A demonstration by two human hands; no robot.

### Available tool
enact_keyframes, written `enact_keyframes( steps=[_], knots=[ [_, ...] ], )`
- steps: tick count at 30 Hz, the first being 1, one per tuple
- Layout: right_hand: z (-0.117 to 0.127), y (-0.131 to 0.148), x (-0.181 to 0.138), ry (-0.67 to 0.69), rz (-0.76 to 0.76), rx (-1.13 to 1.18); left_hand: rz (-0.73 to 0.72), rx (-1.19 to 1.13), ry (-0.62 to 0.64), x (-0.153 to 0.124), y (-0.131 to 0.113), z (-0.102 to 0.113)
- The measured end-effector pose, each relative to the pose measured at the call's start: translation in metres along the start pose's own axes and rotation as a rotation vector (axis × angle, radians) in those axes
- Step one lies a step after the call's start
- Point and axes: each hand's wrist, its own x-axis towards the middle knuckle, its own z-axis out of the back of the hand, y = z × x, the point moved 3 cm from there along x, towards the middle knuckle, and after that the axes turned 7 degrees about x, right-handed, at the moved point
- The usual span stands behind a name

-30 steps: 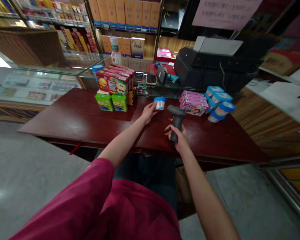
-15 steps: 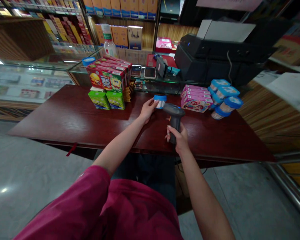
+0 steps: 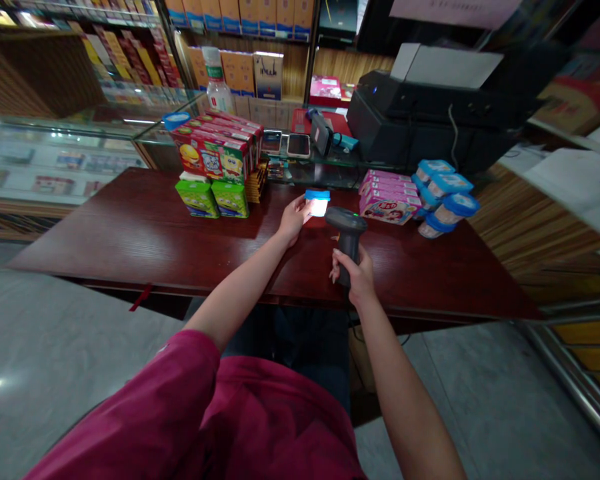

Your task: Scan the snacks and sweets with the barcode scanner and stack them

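Note:
A small blue-lidded tub [image 3: 318, 204] is in the grip of my left hand [image 3: 295, 218], over the dark red-brown table [image 3: 145, 240]. Its white side is brightly lit. My right hand [image 3: 359, 272] is wrapped round the handle of a black barcode scanner [image 3: 348, 230]. The scanner's head points at the tub from close by, without touching it, and a green light shows on top. Several pink boxes [image 3: 389, 199] stand to the right of the scanner. Beside them, more blue-lidded tubs [image 3: 447, 193] are stacked.
On the left, red boxes [image 3: 220, 147] rest on green packs [image 3: 213, 199]. A clear bottle [image 3: 219, 87] rises behind them. Phones [image 3: 299, 145] lie on the glass counter at the back. A black printer-like machine [image 3: 425, 100] stands at the back right.
The tub's side, dim before, is now brightly lit. The light on the scanner has turned from blue to green. Both hands keep their holds and have barely moved.

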Motion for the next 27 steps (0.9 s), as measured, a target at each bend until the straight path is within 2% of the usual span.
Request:
enact_keyframes(
  steps=[3, 6, 9, 12, 16, 20, 23, 27],
  knots=[
    [0.001, 0.001, 0.001, -0.018, 0.059, 0.02, -0.025, 0.013, 0.001, -0.004, -0.003, 0.003],
    [0.012, 0.005, 0.003, -0.137, 0.145, 0.083, -0.063, 0.078, 0.048, -0.01, -0.007, 0.004],
    [0.038, 0.013, 0.006, -0.309, 0.222, 0.135, -0.144, 0.179, 0.1, -0.017, -0.008, -0.004],
    [0.079, 0.027, 0.011, -0.478, 0.297, 0.148, -0.247, 0.248, 0.163, -0.025, -0.009, -0.029],
    [0.145, 0.049, 0.018, -0.671, 0.404, 0.144, -0.314, 0.228, 0.277, -0.03, -0.012, -0.089],
    [0.192, 0.061, 0.024, -0.779, 0.471, 0.172, -0.279, 0.122, 0.428, -0.02, -0.011, -0.169],
    [0.204, 0.061, 0.026, -0.802, 0.474, 0.224, -0.312, 0.084, 0.498, -0.002, -0.007, -0.23],
    [0.199, 0.059, 0.028, -0.777, 0.45, 0.244, -0.415, 0.107, 0.475, 0.029, 0.001, -0.295]
  ],
)
